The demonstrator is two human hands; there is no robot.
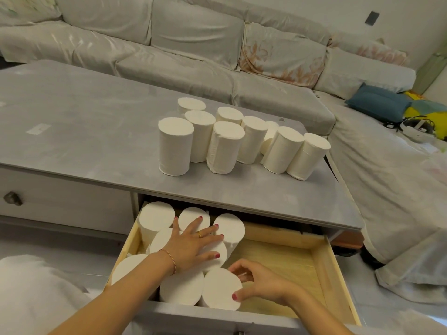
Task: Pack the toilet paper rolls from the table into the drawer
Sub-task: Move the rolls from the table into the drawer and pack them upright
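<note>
item: drawer [336,274], pulled open at lower centre of the frame, pale wood inside; its left half holds upright toilet paper rolls packed close, its right half shows bare floor. item: your left hand [193,245], fingers spread flat and resting on the tops of the packed rolls, gripping nothing. item: your right hand [256,284], fingers curled round the side of the nearest roll [221,287] at the drawer's front edge, thumb on its rim, seating it beside its neighbour. item: rolls still on the tabletop [60,122], a cluster at centre frame, mostly upright: the front-left roll [174,146] stands a little apart, the two at the right [307,155] stand just beside the tabletop's right edge, and one lies on its side behind them. risks, as judged: if you press down hard with the flat hand, the soft rolls may crush or tip into the gaps. if you let go of the front roll before it sits square, it may lean into the bare right half and drag its row with it. if you reach carelessly into the cluster, the rolls by the edge could topple to the floor. rolls standing proud of the drawer's walls may catch under the tabletop when you close it; whether they do cannot be told from here.
</note>
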